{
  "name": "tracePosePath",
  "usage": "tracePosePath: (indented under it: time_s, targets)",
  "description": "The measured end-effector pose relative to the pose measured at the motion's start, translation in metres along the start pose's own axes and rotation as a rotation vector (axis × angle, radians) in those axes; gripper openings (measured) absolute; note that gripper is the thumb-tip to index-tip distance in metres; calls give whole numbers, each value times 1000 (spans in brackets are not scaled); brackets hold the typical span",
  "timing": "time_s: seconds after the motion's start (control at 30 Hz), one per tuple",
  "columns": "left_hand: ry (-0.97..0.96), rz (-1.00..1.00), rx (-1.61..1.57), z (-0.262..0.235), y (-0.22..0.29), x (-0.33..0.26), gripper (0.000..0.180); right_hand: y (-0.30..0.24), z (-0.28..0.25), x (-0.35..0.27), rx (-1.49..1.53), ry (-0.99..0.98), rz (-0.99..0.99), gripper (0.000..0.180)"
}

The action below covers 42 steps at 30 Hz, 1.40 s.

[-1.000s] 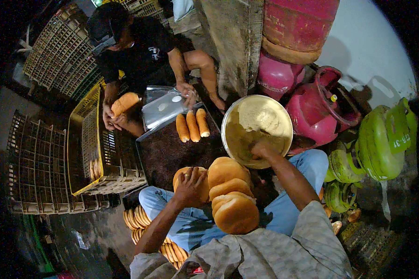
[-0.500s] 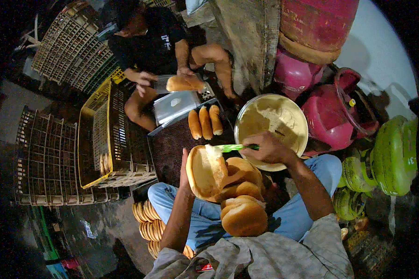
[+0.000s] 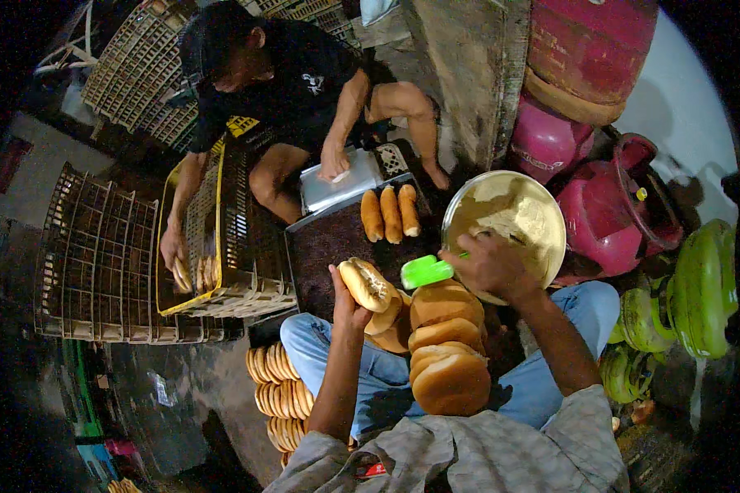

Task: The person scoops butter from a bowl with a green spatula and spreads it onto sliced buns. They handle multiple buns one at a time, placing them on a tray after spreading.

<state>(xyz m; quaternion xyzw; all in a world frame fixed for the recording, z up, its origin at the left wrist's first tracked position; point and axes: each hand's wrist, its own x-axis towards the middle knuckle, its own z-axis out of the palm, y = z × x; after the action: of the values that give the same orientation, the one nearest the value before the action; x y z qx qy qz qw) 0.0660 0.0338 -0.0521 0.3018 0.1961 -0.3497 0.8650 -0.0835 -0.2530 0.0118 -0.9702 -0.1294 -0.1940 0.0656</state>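
My left hand (image 3: 349,306) grips a bread bun (image 3: 365,284) that is folded over, with pale cream showing along its cut. In my right hand (image 3: 500,264), closed round its handle, is a bright green spatula (image 3: 427,272), its broad blade above the buns and turned toward the left. Behind that hand stands a large round bowl (image 3: 555,205) with pale cream inside. A leaning row of split buns (image 3: 448,345) lies between my legs, and further bread shows just under the held bun. Three browned rolls (image 3: 390,215) lie side by side on a dark tray (image 3: 325,259).
Across from me sits a person, one hand (image 3: 335,163) on clear plastic sheets, the other inside a yellow-rimmed crate (image 3: 222,238) holding bread. Stacked buns (image 3: 278,398) are on the floor left of my knee. Pink gas cylinders (image 3: 608,218) and green ones (image 3: 699,287) stand at right.
The bun in my left hand was spread open and is now folded. My spatula has come away from it. The other person's bread has gone from the plastic sheets, and one hand reaches into the crate.
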Motion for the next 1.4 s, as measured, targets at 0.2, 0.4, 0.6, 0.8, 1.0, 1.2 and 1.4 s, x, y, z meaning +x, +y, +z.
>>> tracePosePath:
  time_s: [0.2,0.4,0.6,0.8,1.0,1.2,1.4]
  targets:
    - [-102,166,179,-20,20,-7,34,38,-7,-9,210,39,295,31]
    - [-148,169,227,-57,80,59,40,55,-2,-19,249,6,441,32]
    - [-121,572,1954,-85,47,124,51,65,9,-29,231,24,446,32]
    - [-348,49,2967,-20,9,135,60,69,8,-34,280,0,508,30]
    - [-120,-458,2390,23,100,162,64,72,-11,-34,250,-172,640,29]
    - [-269,256,1977,-9,82,156,71,80,6,-41,300,-524,760,28]
    - [-74,-459,2260,-37,32,56,127,79,61,-70,77,-741,758,29]
